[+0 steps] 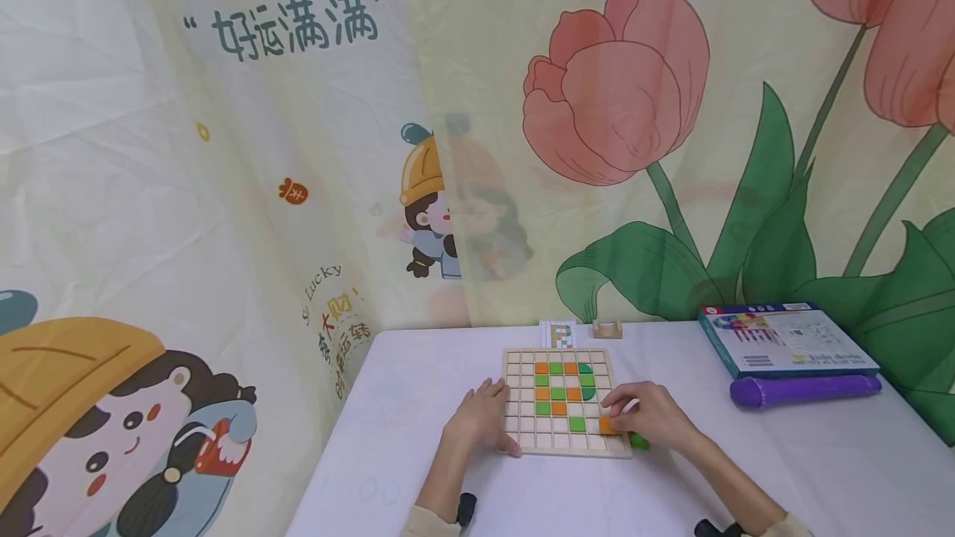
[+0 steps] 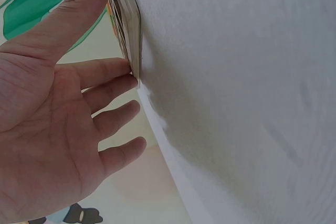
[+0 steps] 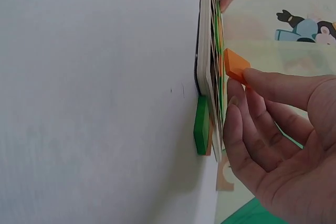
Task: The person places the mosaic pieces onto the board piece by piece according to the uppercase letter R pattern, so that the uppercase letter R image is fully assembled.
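A square wooden grid board [image 1: 567, 452] lies on the white table in the head view, with orange and green square tiles and dark green rounded pieces set in its cells. My left hand [image 1: 477, 417] rests at the board's left side, fingers fairly straight and touching its edge. Between thumb and fingers, my right hand [image 1: 656, 414] pinches an orange square tile [image 3: 236, 65], tilted close over the lower right cells. A lone green tile [image 1: 577, 424] occupies a lower cell. Just beyond the board's right edge, partly under the right hand, is a green block [image 3: 201, 125].
Behind the board stands a small pattern card [image 1: 558, 334], beside a little wooden block [image 1: 608, 330]. At the back right lie a flat printed box [image 1: 791, 346] and a purple case [image 1: 806, 391]. A printed curtain [image 1: 477, 40] hangs along the table's far edge.
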### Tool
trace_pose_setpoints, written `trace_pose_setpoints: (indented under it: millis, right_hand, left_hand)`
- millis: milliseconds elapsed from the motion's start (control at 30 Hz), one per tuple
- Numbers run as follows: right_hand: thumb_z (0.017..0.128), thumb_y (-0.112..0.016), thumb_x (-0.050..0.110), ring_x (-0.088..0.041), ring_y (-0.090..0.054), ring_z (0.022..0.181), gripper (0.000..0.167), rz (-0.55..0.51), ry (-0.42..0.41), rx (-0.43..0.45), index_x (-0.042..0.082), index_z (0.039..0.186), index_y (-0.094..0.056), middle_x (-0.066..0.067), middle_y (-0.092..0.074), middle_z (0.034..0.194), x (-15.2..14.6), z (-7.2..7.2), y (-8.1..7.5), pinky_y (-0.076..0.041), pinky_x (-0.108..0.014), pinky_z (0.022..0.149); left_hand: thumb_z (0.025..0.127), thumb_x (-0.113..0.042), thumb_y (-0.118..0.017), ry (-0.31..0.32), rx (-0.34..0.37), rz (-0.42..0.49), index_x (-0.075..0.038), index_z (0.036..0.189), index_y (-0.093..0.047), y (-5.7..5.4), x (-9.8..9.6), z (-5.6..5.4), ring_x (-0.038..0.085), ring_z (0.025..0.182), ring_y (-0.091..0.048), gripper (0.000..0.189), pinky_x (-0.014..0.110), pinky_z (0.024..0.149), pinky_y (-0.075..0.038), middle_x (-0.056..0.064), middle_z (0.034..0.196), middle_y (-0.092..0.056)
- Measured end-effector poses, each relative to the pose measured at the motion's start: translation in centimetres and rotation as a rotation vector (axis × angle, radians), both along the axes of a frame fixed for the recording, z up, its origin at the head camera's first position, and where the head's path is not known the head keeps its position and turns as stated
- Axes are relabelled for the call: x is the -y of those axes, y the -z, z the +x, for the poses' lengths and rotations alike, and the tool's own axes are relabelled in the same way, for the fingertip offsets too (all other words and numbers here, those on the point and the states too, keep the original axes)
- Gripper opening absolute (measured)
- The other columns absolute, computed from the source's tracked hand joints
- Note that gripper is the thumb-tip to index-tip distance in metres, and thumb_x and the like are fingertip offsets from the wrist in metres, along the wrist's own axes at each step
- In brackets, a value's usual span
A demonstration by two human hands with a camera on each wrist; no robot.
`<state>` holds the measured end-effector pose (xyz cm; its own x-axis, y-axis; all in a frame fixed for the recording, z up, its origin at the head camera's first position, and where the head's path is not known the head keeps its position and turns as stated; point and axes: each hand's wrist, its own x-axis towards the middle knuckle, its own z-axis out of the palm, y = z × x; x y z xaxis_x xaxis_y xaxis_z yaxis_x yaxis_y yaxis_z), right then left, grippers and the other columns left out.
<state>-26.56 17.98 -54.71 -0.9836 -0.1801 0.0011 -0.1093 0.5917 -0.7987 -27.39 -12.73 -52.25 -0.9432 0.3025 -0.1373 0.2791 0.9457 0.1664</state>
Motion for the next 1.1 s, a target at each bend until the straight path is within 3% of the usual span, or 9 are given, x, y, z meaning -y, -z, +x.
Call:
trace_pose_setpoints:
  millis: [367,733,1100]
  right_hand:
    - [0.08,-0.087,0.0,-0.018,-0.059,0.075,0.024,-0.006,-0.011,0.021,0.014,0.096,-0.078,0.0,-0.065,0.082,1.5,-0.7,1.5,-0.054,-0.025,0.059]
    - [0.078,-0.088,0.0,-0.018,-0.059,0.075,0.025,0.017,-0.016,0.019,0.013,0.095,-0.077,0.0,-0.065,0.08,2.1,-0.1,1.1,-0.054,-0.025,0.059]
    - [0.076,-0.089,-0.001,-0.017,-0.061,0.072,0.028,0.051,-0.087,0.006,0.01,0.098,-0.076,0.001,-0.065,0.075,2.0,0.0,1.3,-0.055,-0.024,0.061]
  left_hand:
    - [0.064,-0.047,-0.098,0.01,-0.02,-0.006,-0.003,0.152,-0.051,0.0,0.0,0.1,0.032,0.152,-0.037,0.109,0.051,0.123,-0.035,0.011,0.16,-0.047]
    - [0.063,-0.045,-0.099,-0.006,-0.014,0.001,-0.003,0.152,-0.051,0.0,-0.1,0.1,0.031,0.153,-0.036,0.109,0.051,0.124,-0.034,0.011,0.16,-0.047]
    - [0.063,-0.046,-0.099,-0.009,-0.009,0.001,-0.004,0.153,-0.05,0.3,0.0,-0.1,0.03,0.154,-0.035,0.111,0.051,0.124,-0.034,0.01,0.161,-0.047]
